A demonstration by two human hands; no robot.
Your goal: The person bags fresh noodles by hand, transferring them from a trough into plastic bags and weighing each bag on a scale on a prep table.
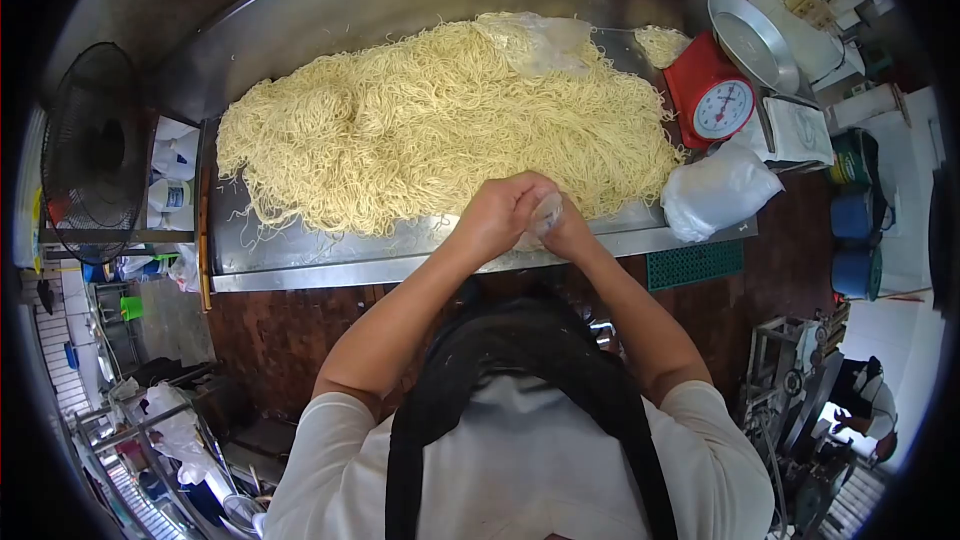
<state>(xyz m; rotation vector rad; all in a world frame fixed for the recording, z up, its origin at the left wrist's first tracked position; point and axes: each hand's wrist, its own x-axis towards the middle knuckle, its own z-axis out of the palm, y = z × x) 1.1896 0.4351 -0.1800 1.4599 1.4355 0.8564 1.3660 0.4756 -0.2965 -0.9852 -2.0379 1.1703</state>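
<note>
Both hands meet at the near edge of the steel table [270, 270]. My left hand [497, 215] is closed on a clear plastic bag [547, 213], its fingers pinching the gathered top. On the bag's other side, my right hand [572, 232] also grips it. The bag's lower part is mostly hidden by my hands and wrists. Just beyond them spreads a wide heap of pale yellow noodles [430, 130]. A clear bag with noodles in it [545, 43] rests on the back of the heap.
To the right stands a red dial scale [697, 90], its round metal pan [755, 42] tilted behind it. A pile of clear plastic bags [720, 190] lies at the table's right corner. A small noodle portion [661, 45] sits behind the scale. A black fan [95, 150] is at left.
</note>
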